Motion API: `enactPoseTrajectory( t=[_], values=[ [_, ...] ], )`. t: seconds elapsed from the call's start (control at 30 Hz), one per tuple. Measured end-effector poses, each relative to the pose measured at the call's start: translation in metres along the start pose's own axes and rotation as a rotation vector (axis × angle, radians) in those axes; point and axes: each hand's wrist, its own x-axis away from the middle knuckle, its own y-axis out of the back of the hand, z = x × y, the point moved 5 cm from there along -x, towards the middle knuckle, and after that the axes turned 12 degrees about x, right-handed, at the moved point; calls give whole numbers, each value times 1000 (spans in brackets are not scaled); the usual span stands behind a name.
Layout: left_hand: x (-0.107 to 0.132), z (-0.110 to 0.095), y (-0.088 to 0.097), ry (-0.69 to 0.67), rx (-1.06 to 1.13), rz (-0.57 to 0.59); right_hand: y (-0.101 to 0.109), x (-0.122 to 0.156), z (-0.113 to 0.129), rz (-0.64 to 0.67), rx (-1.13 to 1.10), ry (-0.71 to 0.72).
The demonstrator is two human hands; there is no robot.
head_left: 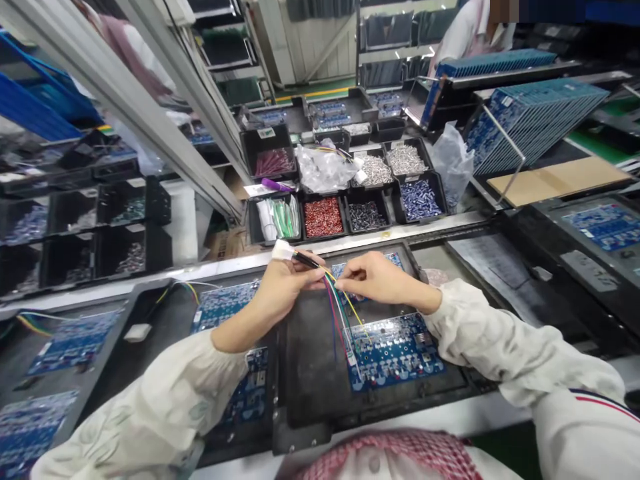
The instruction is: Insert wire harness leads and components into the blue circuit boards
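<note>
A wire harness (306,260) with a white connector (283,250) and a black sleeve is held in my left hand (290,287), its fingers closed round the sleeve. Yellow, green, white, red and blue wires fan out below it. My right hand (373,277) pinches the wires just beyond the sleeve, thumb and forefinger together. The loose wire ends hang down over a blue circuit board (400,353) lying in a black tray (310,393). Behind my right hand a second circuit board (393,260) is partly hidden.
Black bins hold red components (323,217), blue components (421,200) and several other small parts. A plastic bag (325,167) lies among them. Trays with boards (75,340) stand to the left. A rack of boards (540,120) and a co-worker's sleeve (460,30) are at the back right.
</note>
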Motion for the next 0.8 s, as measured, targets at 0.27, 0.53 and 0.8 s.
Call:
enactPoseTrajectory(
  t=[0.27,0.53,0.8],
  values=[
    [-1,-6,26,21,72,-46,-14,9,-11,167,207,60],
    [-7,-3,40,47,55,-47,-19,-28,-47,-117,201,-76],
    [-11,-3,41,-16,70,-37,-28,-31,-45,-107,211,-20]
  ],
)
